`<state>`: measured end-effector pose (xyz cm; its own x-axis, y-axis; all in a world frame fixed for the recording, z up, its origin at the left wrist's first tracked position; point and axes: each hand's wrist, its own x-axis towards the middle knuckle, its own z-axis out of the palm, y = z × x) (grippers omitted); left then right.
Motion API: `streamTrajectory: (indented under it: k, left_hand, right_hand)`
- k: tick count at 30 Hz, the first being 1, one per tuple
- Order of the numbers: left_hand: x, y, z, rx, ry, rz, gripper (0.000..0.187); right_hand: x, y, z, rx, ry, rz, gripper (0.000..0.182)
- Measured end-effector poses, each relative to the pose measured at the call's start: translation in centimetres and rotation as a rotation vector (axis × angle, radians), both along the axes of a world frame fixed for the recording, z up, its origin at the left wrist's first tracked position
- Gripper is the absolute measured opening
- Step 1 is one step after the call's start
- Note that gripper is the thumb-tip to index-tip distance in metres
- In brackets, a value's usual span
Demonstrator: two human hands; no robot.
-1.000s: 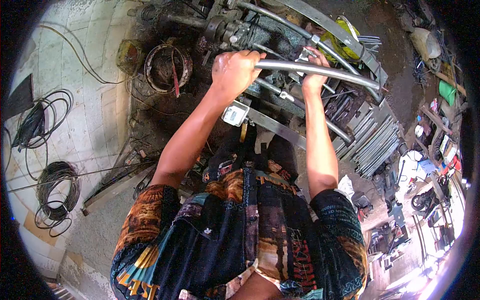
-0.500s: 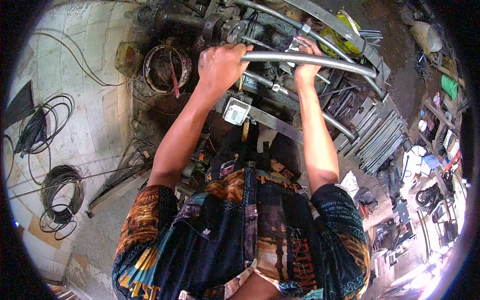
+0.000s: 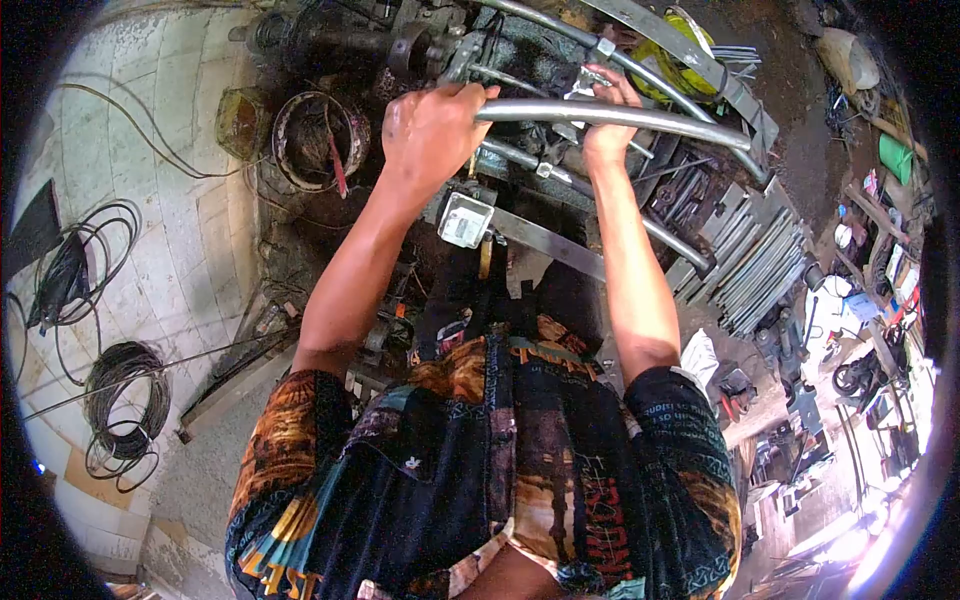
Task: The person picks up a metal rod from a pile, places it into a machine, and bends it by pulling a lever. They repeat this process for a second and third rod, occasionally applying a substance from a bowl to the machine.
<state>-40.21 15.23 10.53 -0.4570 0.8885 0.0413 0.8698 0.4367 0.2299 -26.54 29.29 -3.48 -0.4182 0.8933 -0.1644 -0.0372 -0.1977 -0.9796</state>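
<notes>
A long, slightly curved-looking metal pipe (image 3: 690,128) lies across the upper middle of the view. My left hand (image 3: 432,135) is closed round its left end, knuckles up. My right hand (image 3: 608,128) is behind the pipe, which crosses over its palm. Its bent fingers show above the pipe beside a crumpled silvery piece (image 3: 588,82); the pipe hides part of the grip. Beneath both hands is a dark, greasy machine with a round chuck-like part (image 3: 412,48) and parallel steel bars (image 3: 560,38). A small white-faced box (image 3: 466,220) is mounted on the machine's near side.
Many cut metal rods (image 3: 755,262) are stacked at right. A bucket-like round container (image 3: 320,140) stands left of the machine. Coils of wire (image 3: 125,400) and a cable (image 3: 75,265) lie on the pale left floor. A flat metal bar (image 3: 550,243) runs along the near side.
Both hands and the pipe have shifted slightly left in view, as has the background. The grips look the same.
</notes>
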Motion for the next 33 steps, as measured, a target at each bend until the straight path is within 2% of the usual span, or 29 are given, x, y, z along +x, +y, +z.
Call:
streamTrajectory:
  k: [7, 10, 12, 16, 18, 20, 25, 27, 30, 33]
  left_hand:
    - [-0.5, -0.4, -1.0, -0.006, 0.013, 0.057, 0.033]
    - [-0.5, -0.2, -1.3, 0.005, 0.007, 0.072, 0.032]
    - [-0.6, 0.1, -1.1, -0.016, 0.032, 0.043, 0.032]
    - [-0.1, 0.5, -0.9, -0.048, 0.035, 0.047, 0.033]
    - [0.1, 0.7, -0.3, -0.077, 0.043, -0.017, 0.019]
    - [0.4, 0.4, -0.2, -0.087, 0.049, -0.014, 0.018]
    - [0.8, -0.2, -1.1, -0.029, 0.076, 0.015, 0.022]
    - [0.0, -0.3, -1.8, -0.016, 0.071, 0.056, 0.028]
    - [-0.1, -0.3, -2.3, -0.042, 0.063, 0.062, 0.025]
    - [-0.6, -0.2, -2.3, -0.051, 0.047, 0.077, 0.022]
  right_hand:
    - [-0.6, -0.2, -0.2, -0.049, 0.046, -0.015, 0.026]
    - [-0.3, -0.1, -0.1, -0.170, 0.040, -0.001, 0.026]
    - [-0.4, 0.1, 0.0, 0.046, -0.036, -0.010, 0.026]
    - [0.2, 0.3, -0.4, 0.006, 0.009, -0.018, 0.026]
    - [0.5, 0.4, -0.5, -0.073, 0.030, 0.001, 0.027]
    - [0.6, 0.4, -0.7, -0.113, 0.044, 0.014, 0.028]
    - [-0.1, 0.6, -0.8, -0.040, 0.028, 0.033, 0.027]
    - [-0.2, 0.5, -0.7, -0.071, 0.038, 0.037, 0.026]
    - [-0.4, 0.6, -1.4, 0.080, 0.039, 0.027, 0.026]
    - [-0.3, 0.4, -1.3, 0.071, -0.001, 0.028, 0.026]
